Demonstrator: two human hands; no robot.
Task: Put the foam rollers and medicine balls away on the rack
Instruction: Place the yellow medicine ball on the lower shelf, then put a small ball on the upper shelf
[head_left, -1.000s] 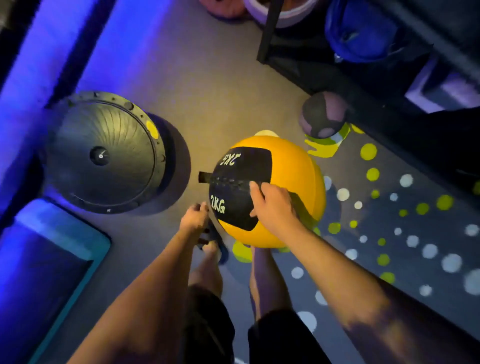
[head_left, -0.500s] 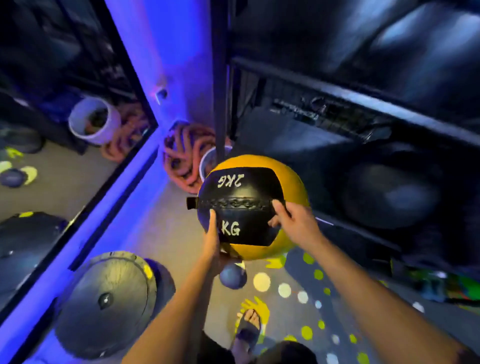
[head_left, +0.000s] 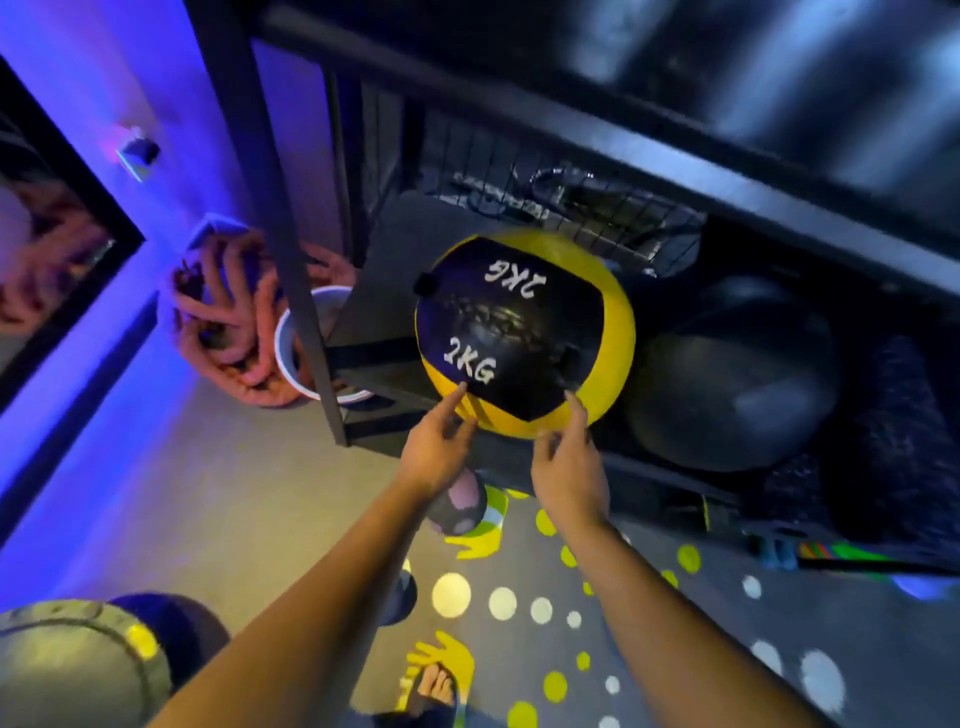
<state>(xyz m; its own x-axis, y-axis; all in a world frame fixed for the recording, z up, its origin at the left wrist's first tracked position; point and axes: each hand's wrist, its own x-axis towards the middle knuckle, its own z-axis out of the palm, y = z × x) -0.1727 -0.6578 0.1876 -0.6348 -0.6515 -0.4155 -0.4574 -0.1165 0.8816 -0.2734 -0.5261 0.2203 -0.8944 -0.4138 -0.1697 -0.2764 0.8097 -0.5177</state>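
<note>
On the rack's (head_left: 311, 291) bottom shelf, just left of a dark ball (head_left: 737, 374), sits the yellow medicine ball (head_left: 524, 332) (marked 2KG). Both hands are open, left hand (head_left: 436, 452) and right hand (head_left: 569, 462) only fingertip-touching its near side. Placement looks finished; next, the small ball (head_left: 460, 501) on the floor below.

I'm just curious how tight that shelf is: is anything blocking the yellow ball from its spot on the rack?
Nothing visible blocks it. The yellow 2KG ball already sits on the rack's lower shelf, beside a black ball on its right. Both hands, left hand and right hand, are open at its near side.
</note>
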